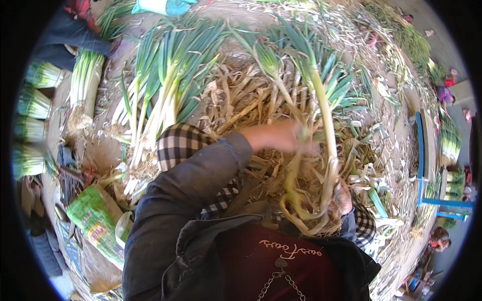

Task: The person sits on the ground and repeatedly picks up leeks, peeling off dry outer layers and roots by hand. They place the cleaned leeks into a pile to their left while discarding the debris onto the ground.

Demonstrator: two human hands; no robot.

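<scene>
A long leek (323, 101) stands nearly upright before me, its green top pointing away. My right hand (342, 199) grips it near the root end, close to my lap, partly hidden behind the stalk and loose peel. My left hand (278, 137) is blurred, reaching across beside the stalk. A yellowish outer leaf (292, 184) runs down from the left hand's fingers and loops to the leek's lower end; the fingers look closed on it. Behind lie unpeeled leeks (278, 82) with dry brown leaves. Pale, cleaner leeks (162, 90) lie to my left.
A tied leek bundle (86, 86) lies at left by another person's legs (71, 41); more bundles (34, 109) line the far left. A green printed sack (94, 214) sits near my left side. Leaf scraps (395, 150) litter the ground at right, before a blue metal frame (421, 158).
</scene>
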